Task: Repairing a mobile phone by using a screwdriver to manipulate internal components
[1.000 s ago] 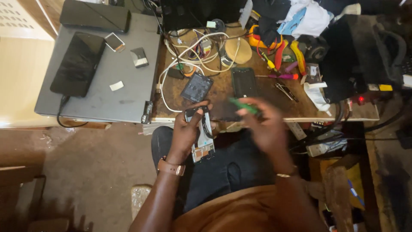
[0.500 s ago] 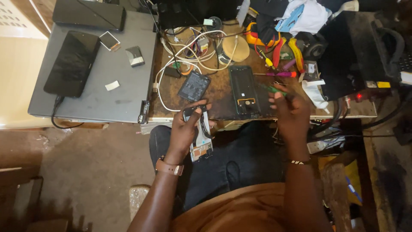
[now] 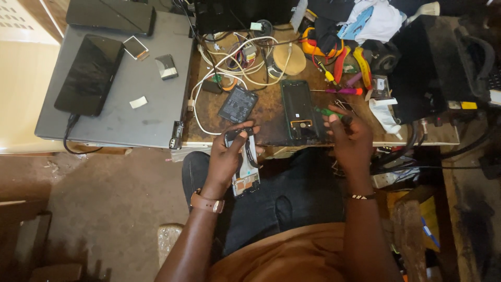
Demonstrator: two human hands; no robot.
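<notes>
My left hand (image 3: 228, 156) grips an opened phone frame (image 3: 246, 173) over my lap, its bare circuit side showing. My right hand (image 3: 351, 140) is at the bench's front edge, fingers closed on a green-handled screwdriver (image 3: 330, 112). A dark phone back cover (image 3: 299, 108) lies flat on the brown bench just left of that hand. A black battery (image 3: 238, 104) rests on the bench above my left hand.
A closed grey laptop (image 3: 125, 89) holds a black phone (image 3: 90, 73), another dark device and small parts. White cables (image 3: 229, 68), red and yellow tools (image 3: 344, 62), a tape roll and a white cloth crowd the back of the bench. A black box (image 3: 422, 68) stands at right.
My right hand has moved from in front of my body out to the right edge of the back cover, carrying the green screwdriver. My left hand stays on the phone frame.
</notes>
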